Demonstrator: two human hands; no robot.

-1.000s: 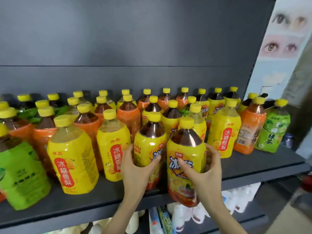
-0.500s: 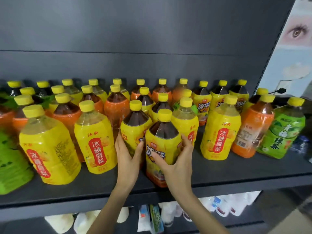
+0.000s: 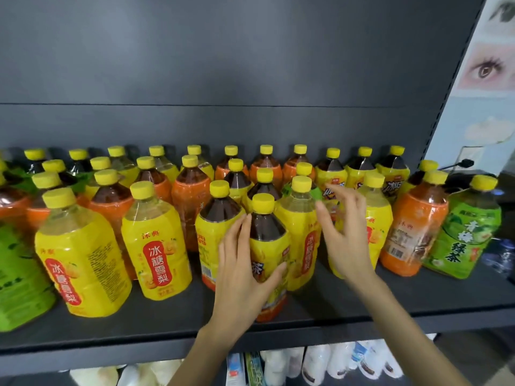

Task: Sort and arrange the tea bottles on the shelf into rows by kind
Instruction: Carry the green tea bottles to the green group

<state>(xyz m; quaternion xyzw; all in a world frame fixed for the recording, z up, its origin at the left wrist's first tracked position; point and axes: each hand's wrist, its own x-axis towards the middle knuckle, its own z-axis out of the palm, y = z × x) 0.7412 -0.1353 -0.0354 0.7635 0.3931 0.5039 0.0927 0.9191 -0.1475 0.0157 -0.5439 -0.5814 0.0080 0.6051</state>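
Currently the left hand (image 3: 245, 274) is holding the iced tea bottle (image 3: 266, 229) at the shelf's (image 3: 167, 321) front edge, a little right of the middle, its fingers lying up the bottle's left side and the thumb wrapping over the yellow label. The right hand (image 3: 344, 240) is hovering just right of it, fingers spread wide and loosely bent, gripping nothing, in front of a pear drink bottle (image 3: 299, 218). Other bottles are standing crowded in mixed rows behind; a green tea bottle (image 3: 462, 240) is standing at the right end beside an orange-labelled bottle (image 3: 412, 232)
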